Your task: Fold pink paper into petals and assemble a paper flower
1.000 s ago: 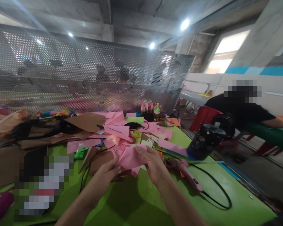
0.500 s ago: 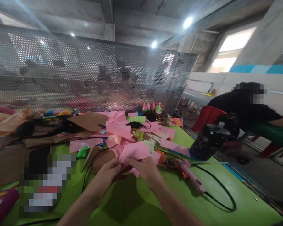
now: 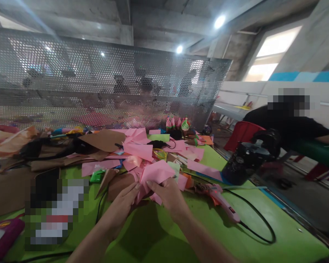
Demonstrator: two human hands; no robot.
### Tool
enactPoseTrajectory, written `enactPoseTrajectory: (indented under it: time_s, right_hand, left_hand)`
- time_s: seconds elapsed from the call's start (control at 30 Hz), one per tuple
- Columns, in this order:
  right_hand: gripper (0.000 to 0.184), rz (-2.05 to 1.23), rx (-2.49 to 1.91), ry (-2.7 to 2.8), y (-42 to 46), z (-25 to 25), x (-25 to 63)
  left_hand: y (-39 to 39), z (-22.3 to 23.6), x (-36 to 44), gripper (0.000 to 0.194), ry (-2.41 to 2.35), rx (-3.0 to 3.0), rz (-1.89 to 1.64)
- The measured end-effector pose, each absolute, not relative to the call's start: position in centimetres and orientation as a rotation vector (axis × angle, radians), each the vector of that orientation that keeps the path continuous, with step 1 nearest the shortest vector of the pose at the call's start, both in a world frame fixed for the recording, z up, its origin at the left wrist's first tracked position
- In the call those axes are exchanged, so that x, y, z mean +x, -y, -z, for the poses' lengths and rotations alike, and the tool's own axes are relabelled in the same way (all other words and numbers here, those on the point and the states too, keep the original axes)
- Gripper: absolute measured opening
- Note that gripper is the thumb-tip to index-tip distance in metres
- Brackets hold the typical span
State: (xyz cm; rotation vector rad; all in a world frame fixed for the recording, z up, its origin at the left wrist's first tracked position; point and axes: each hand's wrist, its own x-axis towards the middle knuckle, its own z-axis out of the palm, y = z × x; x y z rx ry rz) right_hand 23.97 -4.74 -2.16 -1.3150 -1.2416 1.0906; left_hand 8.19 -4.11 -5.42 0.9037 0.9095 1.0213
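Both hands hold a pink sheet (image 3: 157,173), foam or paper, bent between them above the green table. My left hand (image 3: 126,199) pinches its left edge with the thumb on the near side. At the lower right of the sheet, my right hand (image 3: 171,197) grips it, thumb on top and the other fingers hidden behind. Just past the hands lie more pink sheets (image 3: 138,150) in a loose heap. To the right of my right hand rests a pink glue gun (image 3: 222,202), its black cord looping on the table.
Brown sheets (image 3: 102,140) and a small green bag (image 3: 98,176) lie left of the heap. Ice-cream-shaped pieces (image 3: 185,126) stand at the back before a perforated metal screen (image 3: 98,84). A black bin bag (image 3: 244,162) hangs at the right edge, near a seated person (image 3: 285,117).
The pink sheet is tilted and folded a little more between my hands. My right thumb has shifted slightly on it, and the view has moved marginally.
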Motion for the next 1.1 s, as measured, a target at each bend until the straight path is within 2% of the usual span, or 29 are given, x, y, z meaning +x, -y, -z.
enactPoseTrajectory:
  time_s: [0.23, 0.5, 0.7, 0.87, 1.1]
  right_hand:
    - [0.027, -1.093, -1.243, 1.256, 4.7, 2.5, 23.8]
    - [0.030, -1.153, -1.225, 1.206, 4.8, 2.5, 23.6]
    - [0.030, -1.185, -1.208, 1.155, 4.6, 3.1, 23.6]
    - [0.029, -1.211, -1.150, 1.100, 4.5, 3.0, 23.8]
    - [0.028, -1.093, -1.158, 1.041, 4.7, 1.4, 24.2]
  left_hand:
    - [4.2, 5.2, 8.3, 0.043, -0.870, 0.847, -1.014]
    - [4.4, 4.9, 8.4, 0.051, -0.913, 0.856, -1.018]
    - [4.5, 4.3, 8.5, 0.048, -0.945, 0.934, -1.016]
    - [4.5, 3.8, 9.1, 0.053, -0.883, 1.021, -0.987]
    - [4.1, 4.0, 8.7, 0.035, -0.896, 1.085, -1.052]
